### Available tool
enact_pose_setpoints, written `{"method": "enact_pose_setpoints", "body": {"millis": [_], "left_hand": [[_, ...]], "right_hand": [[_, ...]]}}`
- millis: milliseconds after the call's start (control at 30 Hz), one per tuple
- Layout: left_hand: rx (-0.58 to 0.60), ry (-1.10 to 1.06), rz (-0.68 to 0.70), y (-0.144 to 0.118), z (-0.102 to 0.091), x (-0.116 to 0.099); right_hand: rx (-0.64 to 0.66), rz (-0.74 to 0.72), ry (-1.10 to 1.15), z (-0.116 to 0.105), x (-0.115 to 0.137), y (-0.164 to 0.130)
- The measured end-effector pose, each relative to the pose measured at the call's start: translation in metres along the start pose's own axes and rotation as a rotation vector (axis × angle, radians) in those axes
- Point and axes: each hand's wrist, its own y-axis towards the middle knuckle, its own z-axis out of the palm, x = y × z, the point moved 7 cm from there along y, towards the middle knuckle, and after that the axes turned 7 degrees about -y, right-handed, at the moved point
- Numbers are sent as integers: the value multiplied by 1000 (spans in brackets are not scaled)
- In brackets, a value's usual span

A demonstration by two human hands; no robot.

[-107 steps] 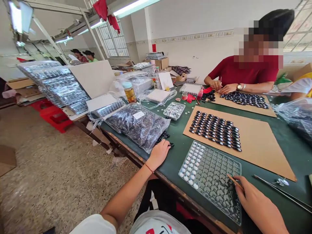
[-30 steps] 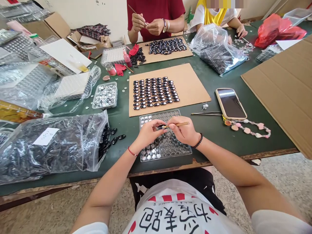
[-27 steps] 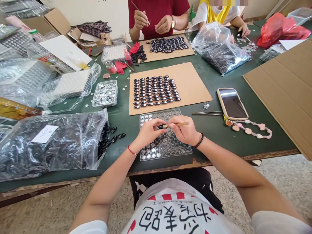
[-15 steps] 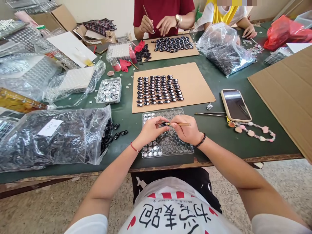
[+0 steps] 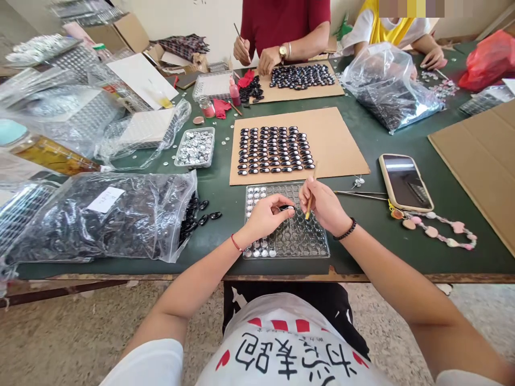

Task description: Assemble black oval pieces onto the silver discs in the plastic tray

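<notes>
Over the clear blister tray [image 5: 286, 236], at the near edge of the green table [image 5: 374, 236], I see both hands at work in the head view. The left hand [image 5: 265, 217] pinches a small black oval piece [image 5: 286, 207] between thumb and fingertips, just above the tray's middle rows. The right hand [image 5: 325, 206] is closed in a pen grip on a thin wooden stick [image 5: 310, 192], tilted steeply with its lower tip near the tray's upper right cells, close to the black piece but not touching it. Just beyond the tray lies a cardboard sheet [image 5: 341, 145] carrying neat rows of black pieces [image 5: 276, 150]. Left of the tray sits a plastic bag of black pieces [image 5: 112, 214], a few spilled beside its mouth. Right of the tray lie metal tweezers [image 5: 358, 194] and a phone [image 5: 405, 182]. Far beyond the tray, another person's hands [image 5: 257, 53] work over a second sheet.
</notes>
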Motion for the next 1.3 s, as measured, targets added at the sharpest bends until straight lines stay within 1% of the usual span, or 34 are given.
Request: {"method": "enact_pose_setpoints", "body": {"millis": [67, 100, 167, 267, 333, 400, 467, 500, 567, 633, 667, 700, 733, 767, 800, 900, 1000, 1067, 1133, 1300], "left_hand": [[-13, -35, -6, 1, -2, 2], [-17, -51, -8, 1, -3, 2], [-28, -66, -1, 1, -5, 2], [-64, -40, 26, -1, -7, 0], [-92, -36, 23, -3, -7, 0], [-105, -77, -7, -3, -7, 2], [-118, -203, -57, -2, -13, 4], [-150, -321, -83, -2, -20, 4], [-286, -681, -133, -2, -40, 5], [-459, -1096, -190, -5, -60, 8], [-525, -1259, -219, -7, -66, 8], [-566, -1371, -248, -9, -69, 9], [-584, -1431, -281, -10, -69, 8], [-580, -1449, -310, -11, -68, 8], [-561, -1441, -336, -12, -65, 8], [-507, -1388, -406, -13, -53, 11], [-555, -1358, -439, -14, -51, 17], [-586, -1347, -436, -14, -53, 19], [-580, -1346, -434, -13, -55, 20], [-564, -1329, -424, -12, -53, 19]], "right_hand": [[0, 32, -22, -1, -1, 0], [-13, 35, -79, -2, -1, 0], [-24, 14, -265, -3, 0, -1], [71, -44, -534, 5, 1, -1], [138, -42, -604, 11, -2, -1], [176, -11, -607, 13, -5, -1], [184, 12, -588, 12, -5, 1], [161, 14, -584, 8, -3, 3], [64, -3, -592, -5, 5, 12], [-57, -41, -620, -25, 17, 30], [-112, -68, -646, -35, 23, 42], [-161, -95, -679, -45, 30, 57], [-207, -116, -728, -55, 36, 74], [-255, -137, -779, -64, 41, 92], [-294, -128, -825, -74, 43, 113], [-384, -64, -883, -98, 39, 171], [-445, 26, -956, -115, 26, 212], [-459, 78, -1002, -121, 15, 227], [-455, 113, -1038, -125, 5, 236], [-418, 137, -1083, -128, -8, 241]]}}
